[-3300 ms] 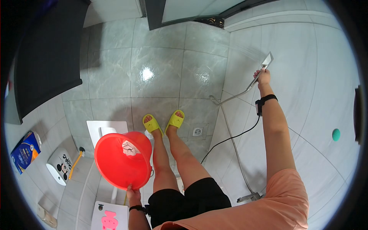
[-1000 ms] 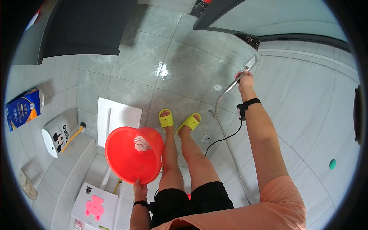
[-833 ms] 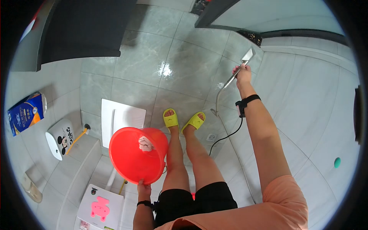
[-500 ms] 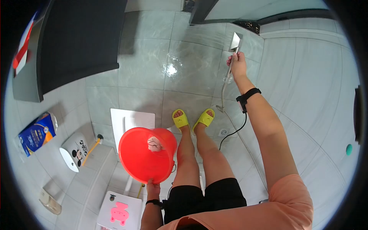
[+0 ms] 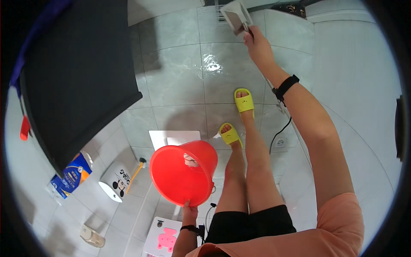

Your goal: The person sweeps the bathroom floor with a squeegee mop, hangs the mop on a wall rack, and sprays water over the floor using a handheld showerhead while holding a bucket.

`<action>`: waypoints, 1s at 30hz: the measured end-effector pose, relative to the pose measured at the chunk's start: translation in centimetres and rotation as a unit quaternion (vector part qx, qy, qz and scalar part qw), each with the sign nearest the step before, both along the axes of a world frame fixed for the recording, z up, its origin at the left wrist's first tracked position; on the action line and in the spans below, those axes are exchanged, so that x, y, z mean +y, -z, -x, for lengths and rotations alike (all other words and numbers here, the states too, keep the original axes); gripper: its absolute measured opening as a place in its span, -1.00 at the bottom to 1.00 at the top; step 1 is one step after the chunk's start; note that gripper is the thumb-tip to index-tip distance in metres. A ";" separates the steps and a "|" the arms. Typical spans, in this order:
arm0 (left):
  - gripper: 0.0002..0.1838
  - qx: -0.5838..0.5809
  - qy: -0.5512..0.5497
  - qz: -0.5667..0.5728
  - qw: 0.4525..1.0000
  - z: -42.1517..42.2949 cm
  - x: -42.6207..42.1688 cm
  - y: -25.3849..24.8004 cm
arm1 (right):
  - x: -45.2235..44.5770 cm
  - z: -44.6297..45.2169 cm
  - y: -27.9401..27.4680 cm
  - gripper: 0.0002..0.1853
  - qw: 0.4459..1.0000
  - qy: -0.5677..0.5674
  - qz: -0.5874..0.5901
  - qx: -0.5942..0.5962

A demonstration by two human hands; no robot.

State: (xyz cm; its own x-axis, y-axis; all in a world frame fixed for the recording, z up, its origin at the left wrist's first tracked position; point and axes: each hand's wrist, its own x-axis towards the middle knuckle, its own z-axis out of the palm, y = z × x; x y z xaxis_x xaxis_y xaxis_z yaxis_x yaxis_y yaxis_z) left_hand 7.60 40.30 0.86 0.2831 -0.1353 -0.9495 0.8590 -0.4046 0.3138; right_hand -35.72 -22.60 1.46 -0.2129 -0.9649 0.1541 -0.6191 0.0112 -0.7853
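Note:
My right hand (image 5: 258, 45) is closed round the handle of a silver shower head (image 5: 236, 16), held out over the wet tiled floor at the top of the view. Its hose runs down behind my forearm. My left hand (image 5: 189, 210) grips the rim of a red bucket (image 5: 177, 180), which is tilted so that its inside shows. A crumpled pale pink cloth (image 5: 191, 160) lies inside the bucket. Part of my left fingers is hidden behind the rim.
A dark panel (image 5: 81, 77) fills the upper left. A white board (image 5: 175, 136) is behind the bucket. My feet wear yellow slippers (image 5: 244, 102). A floor drain (image 5: 280, 142), a white lidded box (image 5: 160, 240) and a blue pack (image 5: 72, 176) are around.
My right hand has moved up and left with the shower head, away from the right wall. The bucket stays in my left hand. One foot has stepped forward, and the view has shifted.

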 end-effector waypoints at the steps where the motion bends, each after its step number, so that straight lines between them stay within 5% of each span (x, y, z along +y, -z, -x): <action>1: -0.57 0.004 0.006 -0.014 1.000 -0.3 0.2 0.1 | -0.7 -0.4 0.6 -0.77 1.000 -0.006 0.022 0.010; 6: -0.71 -0.044 0.005 -0.078 0.996 2.1 -4.4 -2.0 | -4.3 -2.8 3.7 -0.73 0.997 -0.005 0.045 -0.060; 10: -0.64 -0.081 0.018 -0.110 0.990 4.2 -8.6 -2.6 | -5.0 -5.6 3.9 -0.80 0.993 -0.039 -0.011 -0.110; 13: -0.62 -0.041 0.004 -0.086 0.995 2.3 -5.7 -1.6 | -5.4 -7.2 4.0 -0.81 0.984 -0.056 0.105 -0.131; 24: -0.66 -0.009 -0.014 -0.129 0.992 2.9 -8.6 -2.6 | -9.3 -9.7 8.2 -0.84 0.950 -0.078 0.028 -0.300; 30: -0.63 -0.091 0.019 -0.149 0.984 2.0 -12.0 -4.1 | -11.1 -11.8 10.0 -0.83 0.948 -0.068 0.100 -0.295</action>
State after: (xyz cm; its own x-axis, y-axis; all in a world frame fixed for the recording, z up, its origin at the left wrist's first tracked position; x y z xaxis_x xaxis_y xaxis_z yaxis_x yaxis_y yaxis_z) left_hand 5.56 28.33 4.98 0.4524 0.1280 -0.8826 0.7821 -0.5325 0.3237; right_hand -23.96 -33.69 -8.56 -0.1955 -0.9533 0.2301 -0.0556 -0.2235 -0.9731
